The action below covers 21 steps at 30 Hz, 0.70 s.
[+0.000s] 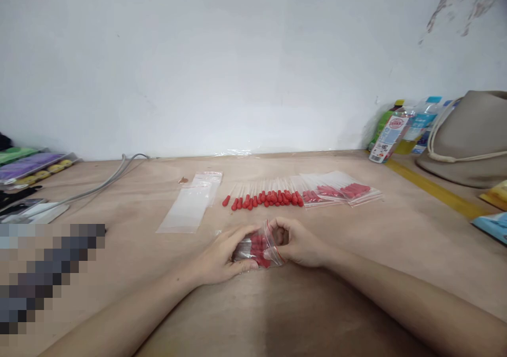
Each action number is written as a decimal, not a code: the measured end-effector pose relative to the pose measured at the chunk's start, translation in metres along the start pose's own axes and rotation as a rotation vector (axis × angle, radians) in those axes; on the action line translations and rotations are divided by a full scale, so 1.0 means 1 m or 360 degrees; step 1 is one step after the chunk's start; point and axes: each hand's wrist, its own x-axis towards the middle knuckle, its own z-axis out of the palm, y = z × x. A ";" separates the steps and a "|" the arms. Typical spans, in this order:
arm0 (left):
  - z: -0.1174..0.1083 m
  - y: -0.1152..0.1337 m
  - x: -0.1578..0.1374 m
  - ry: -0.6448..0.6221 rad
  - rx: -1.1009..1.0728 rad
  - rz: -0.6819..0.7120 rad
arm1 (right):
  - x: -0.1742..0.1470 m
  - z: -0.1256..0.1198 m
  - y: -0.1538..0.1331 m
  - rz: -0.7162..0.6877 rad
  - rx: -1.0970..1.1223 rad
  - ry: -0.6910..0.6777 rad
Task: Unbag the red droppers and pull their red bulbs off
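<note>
Close to me on the table, a clear zip bag (259,249) holds several glass droppers with red rubber bulbs. My left hand (222,254) is wrapped round the bag's left end, thumb below and fingers above. At the right end, my right hand (303,243) pinches the bag's red-lined mouth, with some fingers partly inside the opening. Beyond my hands lies a row of loose red-bulb droppers (271,197), bulbs towards me. Flat clear zip bags (186,206) lie to their left. On the right, filled bags of droppers (336,190) overlap one another.
Bottles (420,122) and a carton (390,135) stand by the wall at the right, near a grey bag with a cord (467,140). Yellow tape (435,188) runs along the table there. At the left are a grey cable (103,185) and a clear pack of coloured items (35,164).
</note>
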 end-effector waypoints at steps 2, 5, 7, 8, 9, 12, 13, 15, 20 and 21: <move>0.000 0.001 0.000 0.0008 -0.0021 0.0022 | 0.000 0.003 -0.001 -0.0015 0.0044 0.0002; 0.000 0.001 0.001 0.0040 -0.0036 0.0044 | 0.002 0.005 -0.002 -0.0033 -0.0075 0.0077; 0.001 0.001 0.001 0.0052 -0.0033 0.0039 | 0.004 0.004 -0.003 -0.0012 -0.0231 0.0069; 0.001 0.001 0.001 0.0056 -0.0029 0.0037 | 0.004 0.003 -0.004 0.0008 -0.0296 0.0048; 0.001 0.001 0.001 0.0054 -0.0023 0.0032 | 0.004 0.002 -0.005 0.0032 -0.0339 0.0024; 0.001 0.002 0.001 0.0051 -0.0006 0.0021 | 0.004 -0.001 -0.010 0.0054 -0.0418 -0.0013; 0.001 0.003 0.001 0.0052 0.0000 0.0012 | 0.003 -0.001 -0.012 0.0025 -0.0470 -0.0009; 0.001 0.003 0.001 0.0050 0.0007 -0.0014 | 0.001 -0.002 -0.015 -0.0076 -0.0610 0.0010; 0.002 0.002 0.000 0.0042 -0.0015 -0.0032 | -0.002 0.000 -0.018 -0.0123 -0.0724 -0.0018; 0.002 0.001 0.000 0.0042 -0.0022 -0.0030 | -0.002 0.000 -0.018 -0.0118 -0.0718 -0.0027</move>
